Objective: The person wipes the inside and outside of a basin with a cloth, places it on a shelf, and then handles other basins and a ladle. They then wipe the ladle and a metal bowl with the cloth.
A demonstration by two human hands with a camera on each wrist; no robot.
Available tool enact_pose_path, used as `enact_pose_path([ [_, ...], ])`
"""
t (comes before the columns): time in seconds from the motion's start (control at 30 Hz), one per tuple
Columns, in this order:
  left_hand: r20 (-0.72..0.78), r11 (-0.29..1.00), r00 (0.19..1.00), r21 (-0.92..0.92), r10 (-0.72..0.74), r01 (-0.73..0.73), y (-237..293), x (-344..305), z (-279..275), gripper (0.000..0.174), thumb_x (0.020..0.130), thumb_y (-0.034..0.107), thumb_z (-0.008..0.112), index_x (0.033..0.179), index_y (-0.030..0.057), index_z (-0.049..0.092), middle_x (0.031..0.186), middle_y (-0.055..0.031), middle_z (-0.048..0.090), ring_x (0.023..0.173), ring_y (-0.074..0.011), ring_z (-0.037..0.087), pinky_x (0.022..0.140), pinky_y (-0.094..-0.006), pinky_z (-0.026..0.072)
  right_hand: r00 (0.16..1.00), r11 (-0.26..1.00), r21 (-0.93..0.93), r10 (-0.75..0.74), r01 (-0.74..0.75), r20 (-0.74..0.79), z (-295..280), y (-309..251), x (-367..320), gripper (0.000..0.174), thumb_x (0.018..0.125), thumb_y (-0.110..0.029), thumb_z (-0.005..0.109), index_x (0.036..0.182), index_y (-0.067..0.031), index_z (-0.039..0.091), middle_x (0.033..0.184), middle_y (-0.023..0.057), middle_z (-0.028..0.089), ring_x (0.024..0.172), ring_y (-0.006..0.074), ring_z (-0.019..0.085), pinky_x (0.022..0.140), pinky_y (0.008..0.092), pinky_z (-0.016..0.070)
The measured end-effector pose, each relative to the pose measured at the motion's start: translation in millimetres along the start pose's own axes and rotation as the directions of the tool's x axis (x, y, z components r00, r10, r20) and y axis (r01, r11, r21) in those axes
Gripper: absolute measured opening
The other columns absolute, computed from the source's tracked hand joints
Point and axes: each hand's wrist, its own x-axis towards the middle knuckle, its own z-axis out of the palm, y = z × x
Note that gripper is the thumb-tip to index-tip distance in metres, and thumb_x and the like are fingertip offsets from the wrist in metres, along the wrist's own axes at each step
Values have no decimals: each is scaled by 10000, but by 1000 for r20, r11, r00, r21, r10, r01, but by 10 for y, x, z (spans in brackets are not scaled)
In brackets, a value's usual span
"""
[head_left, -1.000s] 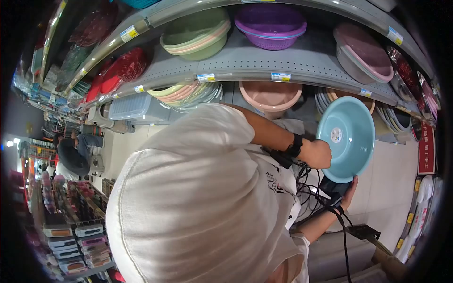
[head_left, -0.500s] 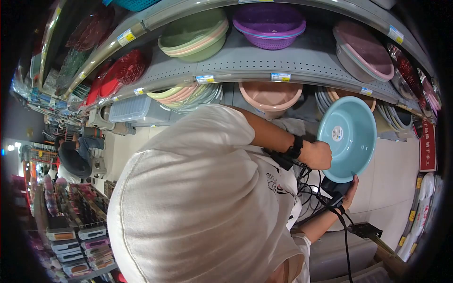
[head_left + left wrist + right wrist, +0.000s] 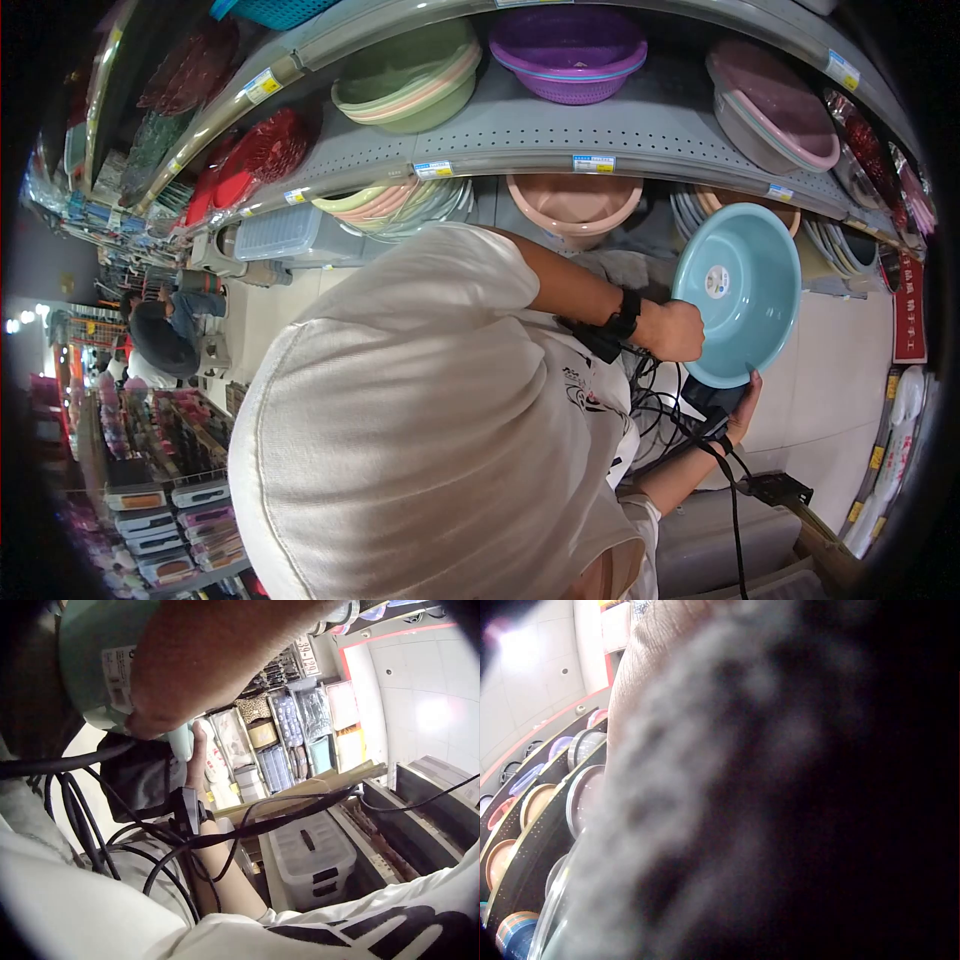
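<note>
Head view: blue basin [image 3: 755, 300] is off the shelf [image 3: 540, 130], not set down, left hand [image 3: 672, 331] fingers curled on its rim, right hand [image 3: 742, 410] thumb clamping it; left wrist: fingers partly hidden; right wrist: cannot tell.

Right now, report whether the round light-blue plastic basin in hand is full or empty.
Empty: the head view looks into the basin and shows a bare, glossy inside with only a round white sticker.

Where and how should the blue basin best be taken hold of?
Probably by two opposite parts of the rim, coming from outside, thumbs over the edge and fingers beneath: the blue basin is round and wide-mouthed, with a raised edge and smooth walls.
</note>
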Motion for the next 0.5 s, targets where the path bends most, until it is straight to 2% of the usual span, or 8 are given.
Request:
enact_pose_path([
  [0.23,-6,1000,1000,-5,1,-1,-14,18,42,140,750,165,709,837,99,798,863,-104,781,833,-311,756,658,-451,598,1000,1000,-4,22,-22,-1,-30,9,43,792,868,-537,698,1403,10,497,1353,160,581,1190,318,595,1041,453,459],
  [0.33,-49,1000,999,10,3,-3,-11,23,73,128,732,164,712,804,101,796,832,-105,776,797,-309,755,642,-450,594,999,999,16,36,-36,-4,-118,32,83,794,863,-542,703,1399,8,501,1353,156,583,1196,317,591,1046,454,457],
  [0.4,-95,1000,995,8,25,-24,-30,-5,80,93,720,154,707,746,79,753,730,-110,740,714,-319,742,595,-440,595,998,995,75,68,-68,4,-207,84,161,699,899,-512,677,1379,-27,527,1349,129,609,1190,297,607,1062,429,452],
  [0.47,-101,1000,995,19,20,-18,-47,-28,66,86,708,153,712,735,81,752,724,-111,738,705,-317,740,587,-439,591,993,985,130,114,-111,-15,-26,40,53,700,882,-521,696,1357,-29,546,1339,127,613,1175,296,611,1050,433,456],
  [0.5,-118,999,993,15,30,-29,-44,-30,63,81,696,151,716,724,84,751,718,-112,737,697,-314,738,579,-437,588,993,988,98,121,-121,7,-46,32,73,706,880,-522,698,1359,-26,545,1337,128,613,1176,296,607,1050,433,454],
])
